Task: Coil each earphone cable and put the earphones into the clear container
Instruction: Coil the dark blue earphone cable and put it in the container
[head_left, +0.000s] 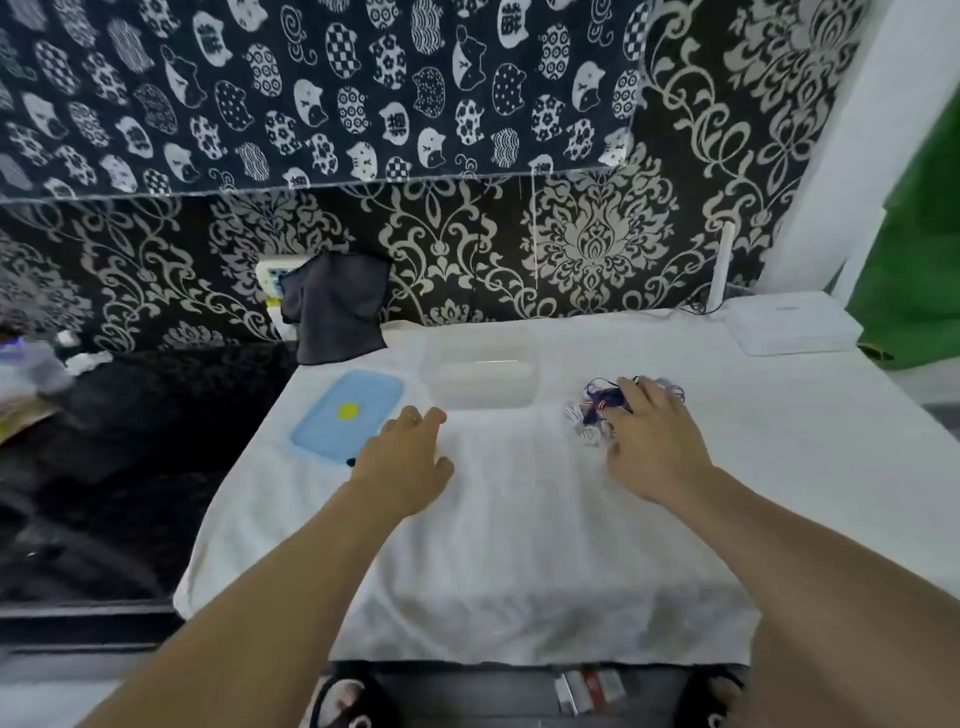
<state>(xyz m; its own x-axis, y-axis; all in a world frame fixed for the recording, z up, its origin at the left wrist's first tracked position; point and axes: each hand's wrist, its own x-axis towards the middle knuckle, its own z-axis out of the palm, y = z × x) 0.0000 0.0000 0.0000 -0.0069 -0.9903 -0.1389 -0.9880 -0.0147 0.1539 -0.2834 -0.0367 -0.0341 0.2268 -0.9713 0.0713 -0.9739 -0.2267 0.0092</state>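
White cloth (519, 545), blue lid (332, 421) beside clear container (480, 382), left hand (408, 465) loose, right hand (657, 441) on earphones (597, 408) — grip unclear

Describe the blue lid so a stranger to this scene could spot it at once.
Start from the white cloth spread over the table. Near its far left corner, left of the clear container and just beyond the left hand, a flat blue lid lies. It is the only blue thing on the cloth, a rounded rectangle with a yellow dot at its centre.
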